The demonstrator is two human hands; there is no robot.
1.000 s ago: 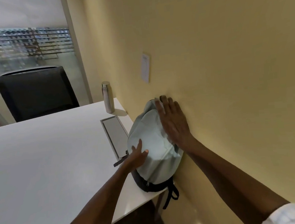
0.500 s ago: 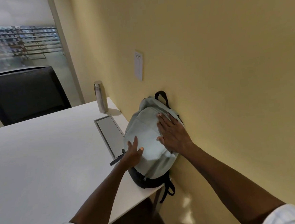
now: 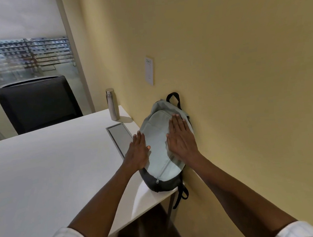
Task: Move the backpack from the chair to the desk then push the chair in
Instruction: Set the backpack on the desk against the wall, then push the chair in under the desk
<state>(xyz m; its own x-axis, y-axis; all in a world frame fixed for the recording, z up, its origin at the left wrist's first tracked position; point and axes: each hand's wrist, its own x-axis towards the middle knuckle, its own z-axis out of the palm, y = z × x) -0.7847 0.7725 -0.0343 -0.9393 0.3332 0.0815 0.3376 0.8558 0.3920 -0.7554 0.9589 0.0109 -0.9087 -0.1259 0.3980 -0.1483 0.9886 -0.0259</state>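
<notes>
A pale grey-green backpack with a black base and black straps lies on the right end of the white desk, against the yellow wall. My left hand rests flat on its left side, fingers extended. My right hand lies flat on its upper right face, palm down. Neither hand grips anything. One black strap hangs off the desk edge. A black chair stands at the far side of the desk.
A steel bottle stands at the desk's far right corner. A grey cable-tray lid is set into the desk left of the backpack. A white wall plate is on the yellow wall. Dark floor shows under the desk edge.
My right hand slid down from the top of the backpack onto its face, uncovering the black top handle. My left hand flattened against the left side.
</notes>
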